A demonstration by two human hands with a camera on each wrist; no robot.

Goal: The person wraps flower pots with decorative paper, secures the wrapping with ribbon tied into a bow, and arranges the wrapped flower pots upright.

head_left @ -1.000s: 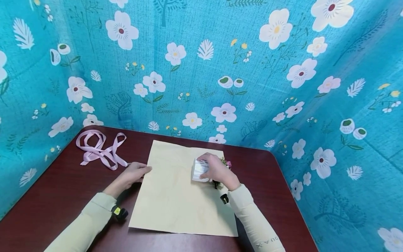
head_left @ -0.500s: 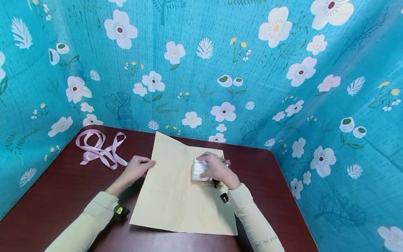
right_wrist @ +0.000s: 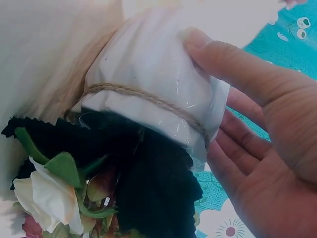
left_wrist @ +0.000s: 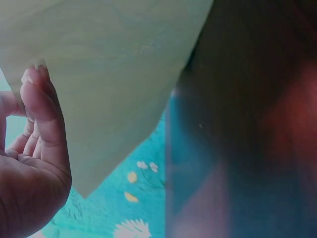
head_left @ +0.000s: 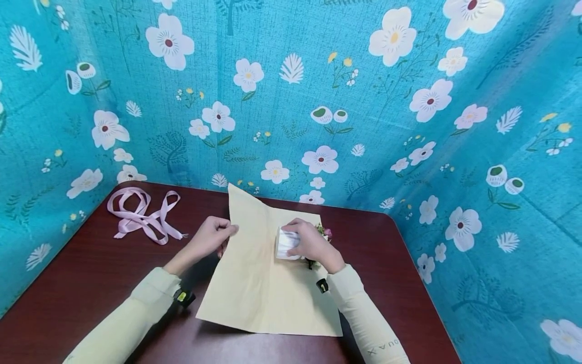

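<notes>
A sheet of cream wrapping paper (head_left: 245, 273) lies on the table, its left part lifted and creased along a vertical line near the middle. My left hand (head_left: 213, 236) pinches its left edge, thumb on one face in the left wrist view. On the paper's right half, my right hand (head_left: 313, 243) grips a white ribbed flowerpot (right_wrist: 148, 74) lying on its side. Twine (right_wrist: 143, 95) runs round the pot near its rim. Artificial flowers, among them a cream rose (right_wrist: 49, 198), and dark leaves (right_wrist: 153, 183) come out of it, mostly hidden behind the right hand in the head view.
A loosely looped pink ribbon (head_left: 143, 220) lies at the back left of the dark red table (head_left: 391, 263). A blue flowered cloth (head_left: 282, 91) hangs behind the table and along its sides.
The left hand has moved up and to the right, raising the paper's left side and bending it inward. The right hand and pot have stayed nearly still.
</notes>
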